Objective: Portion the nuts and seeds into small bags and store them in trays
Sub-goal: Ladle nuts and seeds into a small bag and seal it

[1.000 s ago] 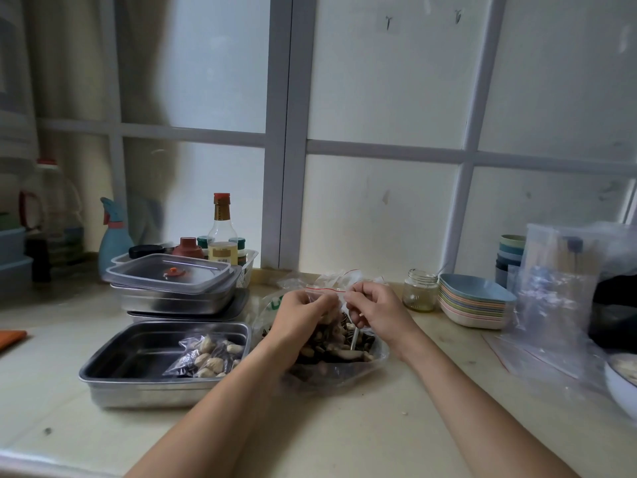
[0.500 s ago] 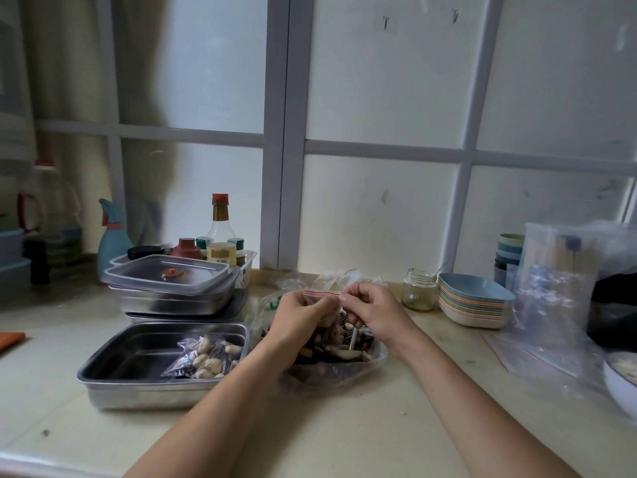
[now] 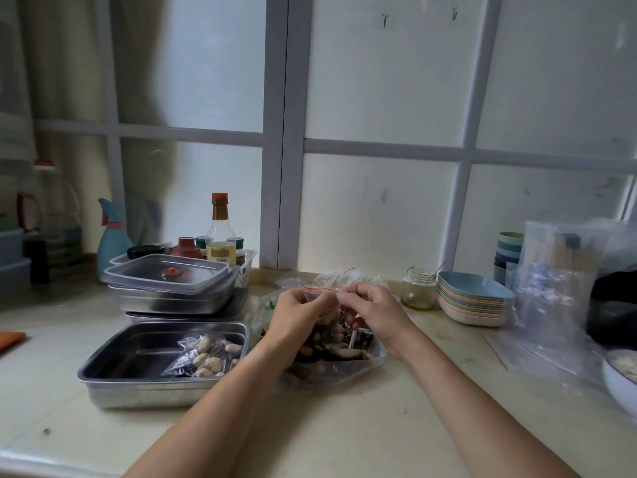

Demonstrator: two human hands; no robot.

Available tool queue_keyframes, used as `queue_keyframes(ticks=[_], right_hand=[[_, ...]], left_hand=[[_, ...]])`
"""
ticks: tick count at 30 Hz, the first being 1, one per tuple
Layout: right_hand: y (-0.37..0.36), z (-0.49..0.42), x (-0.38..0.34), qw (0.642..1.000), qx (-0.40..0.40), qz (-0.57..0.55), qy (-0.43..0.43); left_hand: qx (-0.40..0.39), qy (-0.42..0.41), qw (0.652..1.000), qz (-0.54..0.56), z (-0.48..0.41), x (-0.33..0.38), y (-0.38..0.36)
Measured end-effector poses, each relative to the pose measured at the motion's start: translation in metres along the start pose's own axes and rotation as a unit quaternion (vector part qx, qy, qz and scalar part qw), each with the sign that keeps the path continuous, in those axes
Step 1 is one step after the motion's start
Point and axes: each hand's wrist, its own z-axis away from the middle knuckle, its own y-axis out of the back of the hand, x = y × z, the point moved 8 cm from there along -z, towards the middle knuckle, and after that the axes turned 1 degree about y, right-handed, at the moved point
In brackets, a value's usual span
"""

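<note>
Head view: at pale counter (image 3: 344, 426) below frosted window (image 3: 379, 219), left hand (image 3: 296, 312) and right hand (image 3: 375, 308) pinching bag (image 3: 320, 293) by red seal, beside tray (image 3: 138, 353).

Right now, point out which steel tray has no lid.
The front tray, holding a filled small bag; the tray stacked behind it wears a clear lid.

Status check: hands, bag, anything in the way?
Left hand and right hand pinch the small bag at its red zip edge, over the big nut bag. Filled bag in the open tray. Nothing blocks the tray.
</note>
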Motion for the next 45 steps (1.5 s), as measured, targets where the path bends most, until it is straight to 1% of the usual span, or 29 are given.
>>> queue_keyframes(ticks=[4,10,16,22,27,32,36,45], right_hand=[[0.0001,0.001,-0.0012,1.0,0.006,0.003,0.004],[0.0046,-0.0024,0.0036,1.0,0.015,0.008,0.0],[0.0033,-0.0022,0.0036,1.0,0.012,0.013,0.001],[0.0024,-0.0019,0.002,1.0,0.013,0.018,0.006],[0.0029,-0.0013,0.0017,1.0,0.015,0.012,0.004],[0.0023,-0.0015,0.0019,1.0,0.013,0.014,0.005],[0.0019,-0.0016,0.0032,1.0,0.015,0.021,0.008],[0.0023,-0.0018,0.0027,0.999,0.016,0.036,0.014]], left_hand=[[-0.008,-0.004,1.0,0.007,-0.0006,-0.0009,-0.0014],[-0.007,-0.016,1.0,-0.011,-0.0002,0.0008,-0.0012],[-0.017,-0.012,1.0,-0.011,-0.0023,-0.002,-0.0016],[0.006,-0.008,1.0,-0.004,-0.0032,-0.0041,0.0021],[-0.017,-0.008,1.0,-0.001,-0.0023,-0.0031,-0.0019],[0.006,-0.004,1.0,0.006,-0.0027,-0.0044,0.001],[0.006,-0.001,1.0,0.02,-0.0037,-0.0062,0.0015],[0.018,-0.009,1.0,0.001,-0.0054,-0.0068,0.0047]])
